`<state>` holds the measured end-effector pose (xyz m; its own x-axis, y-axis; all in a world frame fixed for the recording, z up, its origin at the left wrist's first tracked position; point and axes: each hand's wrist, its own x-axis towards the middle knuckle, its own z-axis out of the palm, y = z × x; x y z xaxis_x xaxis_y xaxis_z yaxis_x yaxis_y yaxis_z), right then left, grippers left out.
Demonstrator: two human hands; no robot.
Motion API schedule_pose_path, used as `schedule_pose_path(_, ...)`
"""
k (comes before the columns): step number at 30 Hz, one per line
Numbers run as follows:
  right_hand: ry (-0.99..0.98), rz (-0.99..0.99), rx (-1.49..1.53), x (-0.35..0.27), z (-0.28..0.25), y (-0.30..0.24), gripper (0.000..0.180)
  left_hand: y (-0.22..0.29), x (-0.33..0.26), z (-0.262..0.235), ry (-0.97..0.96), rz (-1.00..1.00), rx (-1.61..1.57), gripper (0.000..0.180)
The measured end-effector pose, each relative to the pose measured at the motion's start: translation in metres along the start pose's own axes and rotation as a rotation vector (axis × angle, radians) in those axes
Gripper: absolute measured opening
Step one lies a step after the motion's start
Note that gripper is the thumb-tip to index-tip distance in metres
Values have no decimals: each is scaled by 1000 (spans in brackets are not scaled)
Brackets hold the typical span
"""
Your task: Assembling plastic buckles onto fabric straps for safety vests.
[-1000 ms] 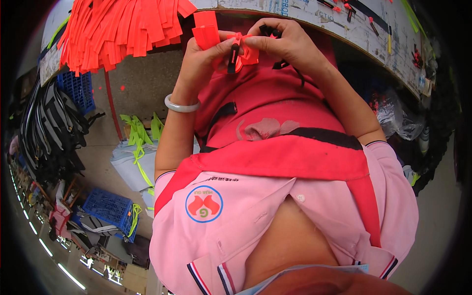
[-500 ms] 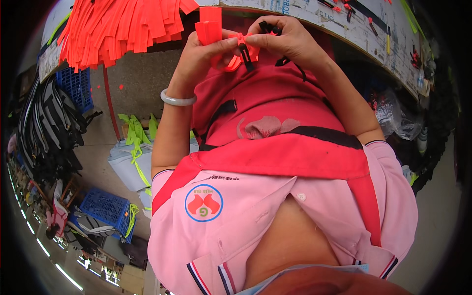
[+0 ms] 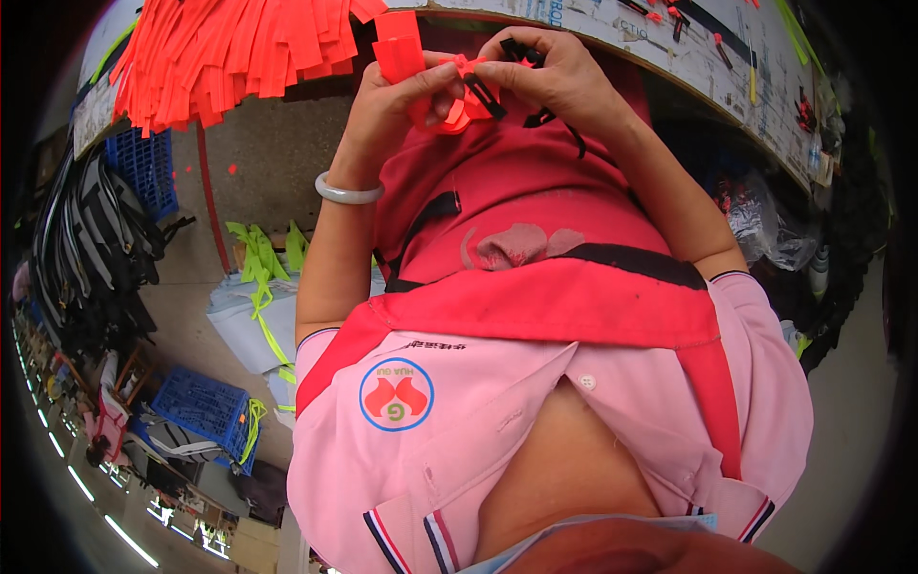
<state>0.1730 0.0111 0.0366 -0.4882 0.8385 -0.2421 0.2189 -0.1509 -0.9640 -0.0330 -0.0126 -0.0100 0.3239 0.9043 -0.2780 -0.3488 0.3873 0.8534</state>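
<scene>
Both hands are up at the table (image 3: pixel 612 43) edge, close together, pinching the same workpiece. Left hand (image 3: pixel 397 100) grips an orange strap (image 3: pixel 400 53) with thumb and fingers clamped on it; the strap end sticks up past the knuckles. Right hand (image 3: pixel 559 77) is closed on a black buckle (image 3: pixel 486 94) that touches the bunched orange webbing between the two hands.

Handling, as a judgement: the strap looks light, limp, woven, not slippery, not fragile. It folds wherever unsupported, so hold it close to the buckle, flat between thumb and forefinger. The buckle looks like small rigid plastic; take it by the side edges and keep the slot free.

Counts:
- 1 orange strap in hand
- 1 black buckle in hand; a second dark piece sits under the right fingers, can't tell what it is
- orange strap pile (image 3: pixel 239 48) on the table's left end: dozens, overlapping, no exact count
- 2 blue crates (image 3: pixel 206 411) on the floor
- 1 pale bangle (image 3: pixel 346 191) on the left wrist
- yellow-green straps (image 3: pixel 260 263) on the floor: a small bunch, count unclear
</scene>
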Motion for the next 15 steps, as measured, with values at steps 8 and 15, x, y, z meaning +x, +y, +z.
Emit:
schedule_pose_path(8, -78, -34, -109, 3, -2, 10, 20, 1, -2, -4, -50, -32, 27, 14)
schedule_pose_path(15, -51, 46, -12, 2, 0, 8, 18, 12, -2, -2, -40, -47, 83, 15)
